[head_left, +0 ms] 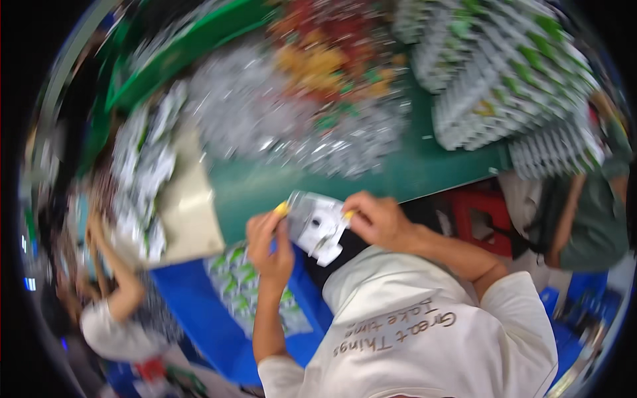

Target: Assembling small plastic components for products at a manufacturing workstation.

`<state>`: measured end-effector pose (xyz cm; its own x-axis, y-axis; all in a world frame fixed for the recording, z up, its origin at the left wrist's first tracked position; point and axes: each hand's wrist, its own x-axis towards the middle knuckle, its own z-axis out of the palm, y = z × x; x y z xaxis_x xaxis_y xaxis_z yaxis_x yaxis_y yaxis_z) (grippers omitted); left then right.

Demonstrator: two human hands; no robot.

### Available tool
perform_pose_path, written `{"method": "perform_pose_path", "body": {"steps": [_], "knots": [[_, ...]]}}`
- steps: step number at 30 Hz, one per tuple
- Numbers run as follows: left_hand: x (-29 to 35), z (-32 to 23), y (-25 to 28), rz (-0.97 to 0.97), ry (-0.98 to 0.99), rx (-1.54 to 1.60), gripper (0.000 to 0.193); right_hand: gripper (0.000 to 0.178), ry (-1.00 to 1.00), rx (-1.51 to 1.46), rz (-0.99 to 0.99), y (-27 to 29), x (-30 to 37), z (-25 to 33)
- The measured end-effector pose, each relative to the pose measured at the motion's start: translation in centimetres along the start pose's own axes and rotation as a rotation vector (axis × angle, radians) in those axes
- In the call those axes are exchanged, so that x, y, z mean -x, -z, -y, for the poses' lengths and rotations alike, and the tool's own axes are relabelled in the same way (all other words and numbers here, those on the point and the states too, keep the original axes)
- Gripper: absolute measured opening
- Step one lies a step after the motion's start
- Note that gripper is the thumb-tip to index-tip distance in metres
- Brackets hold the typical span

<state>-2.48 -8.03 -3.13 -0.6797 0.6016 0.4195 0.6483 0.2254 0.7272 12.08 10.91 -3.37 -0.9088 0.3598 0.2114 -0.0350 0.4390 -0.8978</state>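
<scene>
Between my hands, in front of my body, is a small package with a clear plastic shell and a white card (317, 222). A dark round spot shows on it. My left hand (271, 249) pinches its left edge, with yellow covering on a fingertip. My right hand (383, 220) grips the right edge, also with yellow at a fingertip. The card's lower end sticks out toward my shirt. Motion blur hides its finer detail.
On the green table (265, 189) lie heaped clear plastic shells (242, 106) and red and yellow pieces (318, 56). White-and-green cards (511, 99) are stacked at right. A blue bin (189, 298) holds packages below left. A red stool (483, 215) and co-workers flank me.
</scene>
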Motion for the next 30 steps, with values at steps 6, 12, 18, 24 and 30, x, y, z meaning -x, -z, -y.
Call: {"method": "perform_pose_path", "body": {"steps": [6, 12, 18, 24, 30], "knots": [[-1.1, -0.4, -1.7, 0.102, -0.009, 0.065, 0.025, 0.023, -0.084, 0.151, -0.236, 8.3, 6.2, 1.6], [-3.2, -2.5, -4.7, 0.283, 0.012, 0.146, 0.022, 0.015, -0.358, -0.033, -0.641, 15.6, 12.0, -0.5], [-3.5, -3.2, -5.9, 0.350, 0.031, 0.129, 0.020, 0.014, -0.410, 0.050, -0.864, 20.4, 15.6, -5.0], [-2.9, -2.6, -5.6, 0.370, 0.010, 0.090, 0.018, 0.013, -0.430, 0.102, -0.915, 21.6, 16.9, -4.3], [-2.8, -2.0, -6.0, 0.348, 0.044, 0.088, 0.018, 0.017, -0.219, 0.093, -0.941, 25.7, 14.9, 6.6]]}}
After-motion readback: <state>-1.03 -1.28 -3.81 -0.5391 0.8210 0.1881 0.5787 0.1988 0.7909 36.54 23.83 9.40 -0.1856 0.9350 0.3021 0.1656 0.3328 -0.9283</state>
